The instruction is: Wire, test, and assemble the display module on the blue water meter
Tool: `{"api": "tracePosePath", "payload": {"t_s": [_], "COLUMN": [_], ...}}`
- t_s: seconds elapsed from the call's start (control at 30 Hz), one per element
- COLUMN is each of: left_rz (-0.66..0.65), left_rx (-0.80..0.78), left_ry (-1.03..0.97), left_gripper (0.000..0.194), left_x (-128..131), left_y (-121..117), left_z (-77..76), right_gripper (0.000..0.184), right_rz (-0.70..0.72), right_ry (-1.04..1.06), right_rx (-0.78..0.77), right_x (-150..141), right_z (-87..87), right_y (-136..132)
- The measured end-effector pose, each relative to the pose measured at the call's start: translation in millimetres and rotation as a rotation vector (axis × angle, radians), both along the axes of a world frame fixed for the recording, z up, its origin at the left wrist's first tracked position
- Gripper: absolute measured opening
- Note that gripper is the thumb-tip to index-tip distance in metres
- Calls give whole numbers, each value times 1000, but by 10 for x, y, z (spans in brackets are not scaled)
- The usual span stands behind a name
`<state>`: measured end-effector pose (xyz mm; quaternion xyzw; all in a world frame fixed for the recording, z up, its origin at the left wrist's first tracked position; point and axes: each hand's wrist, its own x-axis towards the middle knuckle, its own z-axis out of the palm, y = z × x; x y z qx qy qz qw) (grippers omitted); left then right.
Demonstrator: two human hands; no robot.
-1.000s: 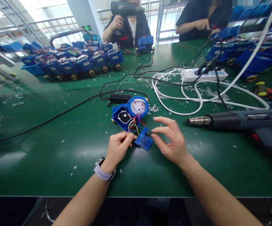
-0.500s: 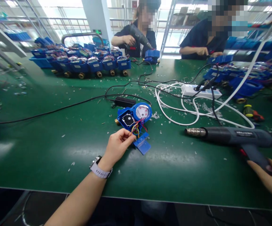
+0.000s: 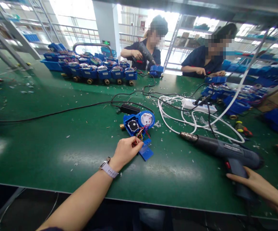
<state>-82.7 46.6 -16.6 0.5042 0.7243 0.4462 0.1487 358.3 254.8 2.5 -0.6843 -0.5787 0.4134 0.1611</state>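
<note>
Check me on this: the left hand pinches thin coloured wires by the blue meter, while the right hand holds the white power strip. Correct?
Not quite: the head view shows the right hand on the heat gun. The left hand does pinch thin coloured wires by the blue meter.

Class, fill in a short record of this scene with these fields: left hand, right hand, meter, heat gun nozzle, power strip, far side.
Left hand: pinching thin wires
Right hand: gripping the handle of the near heat gun
Blue meter: open compartment, round dial beside it
Nozzle: pointing away from the right hand
Power strip: black plugs in it
Far side: two co-workers, one holding another heat gun
</note>
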Motion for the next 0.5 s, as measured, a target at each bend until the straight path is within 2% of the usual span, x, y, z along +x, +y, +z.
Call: {"api": "tracePosePath", "payload": {"t_s": [0.17,0.27,0.33,0.4,0.5], "left_rz": [-14,-15,-8,-4,-23], "left_rx": [12,25,38,49,60], "left_ry": [-9,-8,-12,-29,-85], "left_gripper": [15,16,15,13,14], "left_x": [2,8,-2,-24,-69], "left_y": [-3,-15,-28,-42,-51], "left_z": [-40,-37,-21,1,26], "right_gripper": [53,43,41,48,60], "right_rz": [-249,-339,-331,-306,-282], "right_ry": [624,850,917,926,840], "right_rx": [-240,-308,-344,-347,-192], "right_x": [-236,-392,-502,-600,-669], "right_z": [-35,-61,-41,27,205], "right_y": [-385,-477,-536,-632,-851]}}
